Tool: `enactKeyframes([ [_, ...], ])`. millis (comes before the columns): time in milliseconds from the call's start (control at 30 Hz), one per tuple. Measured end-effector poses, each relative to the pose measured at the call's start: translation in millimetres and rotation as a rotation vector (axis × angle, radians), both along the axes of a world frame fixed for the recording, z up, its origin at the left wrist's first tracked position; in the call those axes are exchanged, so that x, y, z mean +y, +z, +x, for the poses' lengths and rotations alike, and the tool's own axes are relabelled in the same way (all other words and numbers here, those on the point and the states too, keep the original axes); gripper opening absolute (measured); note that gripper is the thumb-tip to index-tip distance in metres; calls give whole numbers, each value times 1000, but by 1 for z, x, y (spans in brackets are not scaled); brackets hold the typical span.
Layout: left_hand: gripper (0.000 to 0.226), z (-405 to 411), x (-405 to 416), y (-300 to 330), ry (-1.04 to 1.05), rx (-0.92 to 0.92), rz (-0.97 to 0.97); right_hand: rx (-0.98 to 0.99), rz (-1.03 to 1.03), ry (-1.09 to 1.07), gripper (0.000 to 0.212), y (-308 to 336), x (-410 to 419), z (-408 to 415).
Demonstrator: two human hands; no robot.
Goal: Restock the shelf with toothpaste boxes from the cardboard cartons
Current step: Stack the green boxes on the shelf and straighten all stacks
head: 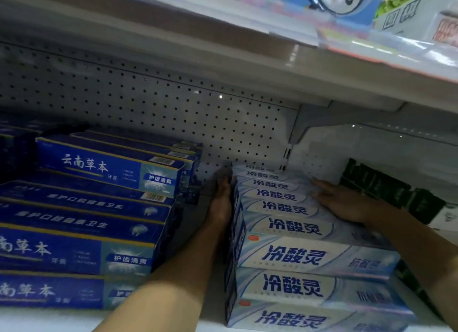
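Shelf (158,319), white, lower level of a retail unit with a perforated back panel (148,101); upper shelf (223,59) overhead, carrying blurred coloured packaging.

Pale toothpaste boxes (297,257): white and light blue with blue lettering, stacked lying flat in a block that runs from the shelf's front edge to the back panel; right of centre.

Left hand (221,203): fingers straight, palm flat against the left end of the pale stack, near the back; grips nothing.

Right hand (344,203): fingers extended and spread, laid flat on the top of the pale stack toward its right rear; nothing held within it.

Dark blue toothpaste boxes (86,220): blue with gold trim and white lettering, stacked flat in several layers on the left of the shelf; a narrow gap separates them from the pale stack, and the left forearm passes through that gap.

Dark green boxes (386,190): right of the pale stack, behind the right forearm; details too blurred to read.
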State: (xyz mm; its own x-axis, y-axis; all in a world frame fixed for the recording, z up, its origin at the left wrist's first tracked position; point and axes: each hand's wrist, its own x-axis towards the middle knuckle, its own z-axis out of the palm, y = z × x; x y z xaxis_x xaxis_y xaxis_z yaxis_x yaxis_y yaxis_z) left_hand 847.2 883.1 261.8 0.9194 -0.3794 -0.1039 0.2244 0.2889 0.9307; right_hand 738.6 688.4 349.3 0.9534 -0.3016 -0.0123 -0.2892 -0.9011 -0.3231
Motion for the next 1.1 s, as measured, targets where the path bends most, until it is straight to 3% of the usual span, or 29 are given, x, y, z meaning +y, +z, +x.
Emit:
enactKeyframes([
  [67,54,5,-3,-7,-9,9,38,19,-40,1,53,-4,-4,2],
  [300,52,19,-8,-2,129,-98,129,34,-40,-66,61,-1,-13,21],
  [567,53,32,-15,-5,86,3,33,76,-134,-37,62,-6,-13,39],
  [733,45,32,-15,-1,197,6,-28,105,-289,-71,64,0,-11,53],
  [800,46,35,-15,-4,216,13,-12,77,-215,-27,64,0,-6,66],
  [967,44,35,-13,-4,258,30,-24,54,-43,-200,86,4,-12,80],
  [1100,43,37,-13,-4,246,8,3,81,-23,-164,58,5,-5,78],
])
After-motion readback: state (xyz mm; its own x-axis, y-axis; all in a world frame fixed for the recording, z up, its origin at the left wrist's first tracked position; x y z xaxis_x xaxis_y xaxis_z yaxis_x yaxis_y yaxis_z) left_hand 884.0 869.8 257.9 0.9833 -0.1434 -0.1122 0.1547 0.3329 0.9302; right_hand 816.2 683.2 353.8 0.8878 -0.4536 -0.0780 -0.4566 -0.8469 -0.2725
